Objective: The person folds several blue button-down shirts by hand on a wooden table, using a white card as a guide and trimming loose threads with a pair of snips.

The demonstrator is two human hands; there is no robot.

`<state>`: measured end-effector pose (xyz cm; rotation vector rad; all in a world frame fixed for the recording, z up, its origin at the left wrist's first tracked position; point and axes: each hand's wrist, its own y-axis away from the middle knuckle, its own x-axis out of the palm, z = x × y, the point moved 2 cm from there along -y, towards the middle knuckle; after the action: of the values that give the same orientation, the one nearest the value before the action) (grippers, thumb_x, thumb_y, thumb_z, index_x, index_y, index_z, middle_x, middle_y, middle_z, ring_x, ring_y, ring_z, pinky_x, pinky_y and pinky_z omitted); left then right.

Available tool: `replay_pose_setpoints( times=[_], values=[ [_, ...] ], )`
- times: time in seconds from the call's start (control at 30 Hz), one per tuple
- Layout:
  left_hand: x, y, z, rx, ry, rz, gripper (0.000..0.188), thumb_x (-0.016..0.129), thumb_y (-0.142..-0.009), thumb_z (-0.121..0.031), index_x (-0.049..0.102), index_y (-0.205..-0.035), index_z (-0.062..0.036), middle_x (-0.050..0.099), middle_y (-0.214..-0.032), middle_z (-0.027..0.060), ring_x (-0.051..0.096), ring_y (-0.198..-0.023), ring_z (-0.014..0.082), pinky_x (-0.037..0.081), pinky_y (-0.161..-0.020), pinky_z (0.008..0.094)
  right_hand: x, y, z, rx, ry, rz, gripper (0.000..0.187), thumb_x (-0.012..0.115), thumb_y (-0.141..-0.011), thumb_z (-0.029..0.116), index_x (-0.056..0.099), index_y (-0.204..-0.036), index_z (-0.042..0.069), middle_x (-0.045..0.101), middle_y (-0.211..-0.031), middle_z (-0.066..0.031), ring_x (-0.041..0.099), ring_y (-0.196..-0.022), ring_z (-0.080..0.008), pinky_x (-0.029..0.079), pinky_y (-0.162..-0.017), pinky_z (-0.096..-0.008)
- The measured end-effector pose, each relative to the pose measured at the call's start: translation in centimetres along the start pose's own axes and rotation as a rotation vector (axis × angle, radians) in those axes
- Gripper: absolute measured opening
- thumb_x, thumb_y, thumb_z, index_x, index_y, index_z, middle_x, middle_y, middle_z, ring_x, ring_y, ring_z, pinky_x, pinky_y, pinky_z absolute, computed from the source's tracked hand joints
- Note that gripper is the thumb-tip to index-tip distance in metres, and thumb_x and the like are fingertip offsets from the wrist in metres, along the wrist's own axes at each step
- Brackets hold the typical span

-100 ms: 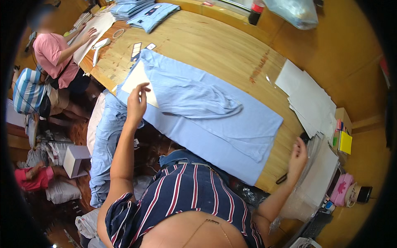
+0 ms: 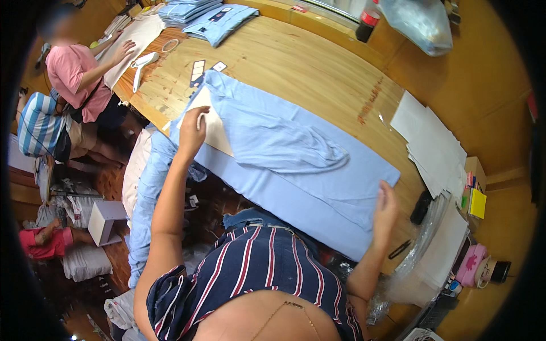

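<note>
A light blue folded shirt [image 2: 273,133] lies along the wooden table in front of me, one sleeve laid lengthwise over its body. A cream-white board [image 2: 215,133] shows at its left end, partly covered by the cloth. Over that board is my left hand [image 2: 193,129], fingers bent and a gap between thumb and forefinger; firm contact cannot be made out. My right hand [image 2: 387,209] is at the shirt's right end, fingers stretched out beside the cloth edge, holding nothing visible.
White sheets [image 2: 435,150] and clear plastic bags [image 2: 426,238] lie at the right. Folded blue shirts [image 2: 219,25] stack at the back left, near a white handheld tool [image 2: 141,69]. Small cards [image 2: 197,72] lie beyond the shirt. Another person [image 2: 74,77] works at far left. Blue cloth [image 2: 151,193] hangs at left.
My right hand has come left, from above the table near the plastic bags to the shirt's right end. My left hand has shifted slightly over the board. The whole view has shifted a little.
</note>
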<state>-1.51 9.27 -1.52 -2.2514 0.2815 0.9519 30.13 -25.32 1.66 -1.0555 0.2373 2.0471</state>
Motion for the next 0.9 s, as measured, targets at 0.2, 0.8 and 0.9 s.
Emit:
replay_pose_setpoints(
  times=[0.2, 0.8, 0.9],
  values=[
    [3.5, -3.9, 4.8, 0.211, -0.373, 0.375, 0.049, 0.04, -0.083, -0.04, 0.031, -0.129, -0.0249, 0.021, -0.138, 0.0025, 0.016, -0.128, 0.0238, 0.015, -0.1, 0.0504, 13.5, -2.2, 13.3, -0.169, 0.467, 0.163, 0.048, 0.047, -0.081, 0.038, 0.037, -0.125, 0.021, 0.027, -0.134, -0.0088, 0.019, -0.125, -0.031, 0.017, -0.093, -0.0586],
    [-0.2, 14.1, 20.4, -1.351, 0.797, 0.238, 0.017, 0.042, -0.084, -0.007, 0.047, -0.099, -0.0002, 0.05, -0.097, 0.0089, 0.049, -0.083, 0.0183, 0.038, -0.077, 0.0293, -1.1, 36.7, -22.1, 0.979, 0.072, -0.875, 0.041, 0.041, -0.067, -0.013, 0.051, -0.103, 0.004, 0.052, -0.1, -0.0053, 0.05, -0.084, -0.0159, 0.041, -0.067, -0.0268],
    [0.9, 13.9, 18.2, -1.446, 0.851, 0.384, 0.031, 0.049, -0.082, -0.011, 0.042, -0.11, -0.0006, 0.047, -0.11, 0.0091, 0.049, -0.091, 0.0206, 0.037, -0.081, 0.0328, 8.5, 23.8, -9.2, 1.182, -0.721, -0.755, 0.043, 0.049, -0.07, -0.006, 0.049, -0.108, 0.014, 0.051, -0.105, 0.0021, 0.048, -0.088, -0.0132, 0.039, -0.07, -0.0334]
  ],
)
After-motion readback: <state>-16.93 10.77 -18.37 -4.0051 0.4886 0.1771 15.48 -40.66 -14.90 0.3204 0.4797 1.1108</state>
